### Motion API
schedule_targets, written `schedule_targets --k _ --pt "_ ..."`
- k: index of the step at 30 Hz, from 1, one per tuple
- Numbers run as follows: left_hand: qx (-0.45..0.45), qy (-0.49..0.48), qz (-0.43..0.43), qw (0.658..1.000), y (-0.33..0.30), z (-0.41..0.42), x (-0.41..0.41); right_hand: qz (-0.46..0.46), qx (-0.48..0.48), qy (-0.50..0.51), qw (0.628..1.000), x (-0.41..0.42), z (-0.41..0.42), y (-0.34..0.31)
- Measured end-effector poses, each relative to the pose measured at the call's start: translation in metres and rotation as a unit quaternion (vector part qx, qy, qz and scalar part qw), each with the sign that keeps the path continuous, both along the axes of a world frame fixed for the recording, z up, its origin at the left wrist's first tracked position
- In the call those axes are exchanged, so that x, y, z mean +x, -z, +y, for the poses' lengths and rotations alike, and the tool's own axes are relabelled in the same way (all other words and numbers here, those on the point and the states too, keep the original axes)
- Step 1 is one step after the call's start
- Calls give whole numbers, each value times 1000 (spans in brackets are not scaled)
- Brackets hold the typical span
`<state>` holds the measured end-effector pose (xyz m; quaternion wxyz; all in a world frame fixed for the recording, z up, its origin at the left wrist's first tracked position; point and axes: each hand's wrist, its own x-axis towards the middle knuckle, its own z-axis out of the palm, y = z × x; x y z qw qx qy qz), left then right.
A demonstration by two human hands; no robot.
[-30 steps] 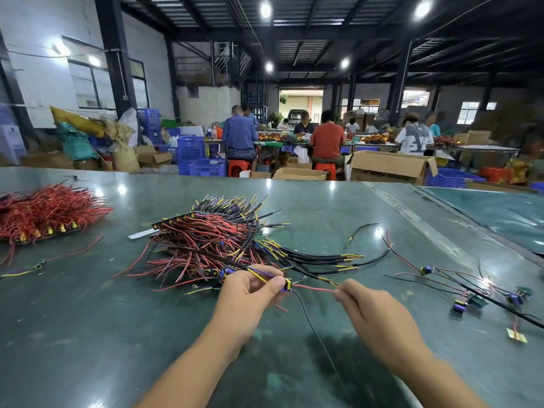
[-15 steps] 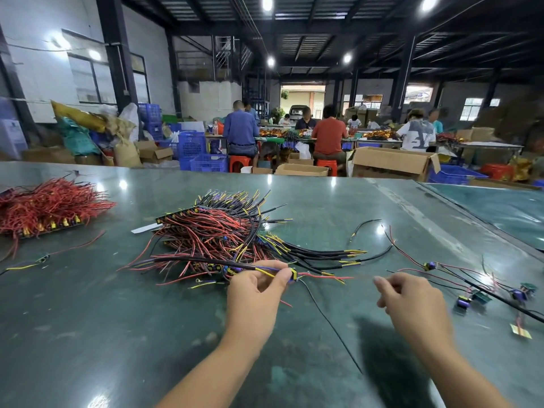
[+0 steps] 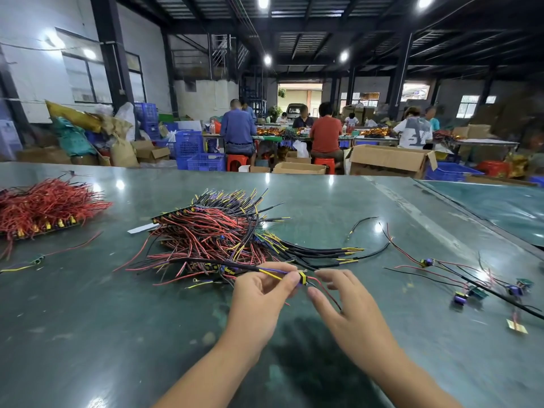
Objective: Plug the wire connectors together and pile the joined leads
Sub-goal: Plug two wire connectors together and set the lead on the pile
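Hands, lower centre: my left hand pinches the yellow-black connector; my right hand, fingers loosely spread, touches its red lead. Advice: seat squarely, push fully home. Beyond, mid-frame: wire pile; joined leads, right.

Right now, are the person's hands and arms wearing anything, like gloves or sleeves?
No. The left hand and right hand are bare, with no gloves, rings or watch showing. Both forearms are bare too, with no sleeves in view.
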<state>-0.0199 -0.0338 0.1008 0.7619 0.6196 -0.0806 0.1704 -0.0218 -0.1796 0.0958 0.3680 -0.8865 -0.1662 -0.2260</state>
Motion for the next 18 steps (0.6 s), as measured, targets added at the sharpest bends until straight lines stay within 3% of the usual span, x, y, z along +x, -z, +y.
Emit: schedule_targets --k 5,9,14,18 --pt "-1 26 5 1000 -3 3 -2 129 142 -89 977 3 -8 -7" --pt "7 22 4 1000 -5 6 -2 138 104 -92 981 7 -24 -14" --pt "-11 -10 -1 1000 -4 11 3 98 -11 52 994 17 -48 -17" --pt "11 -38 -11 999 1 9 4 96 8 147 984 20 -56 -14"
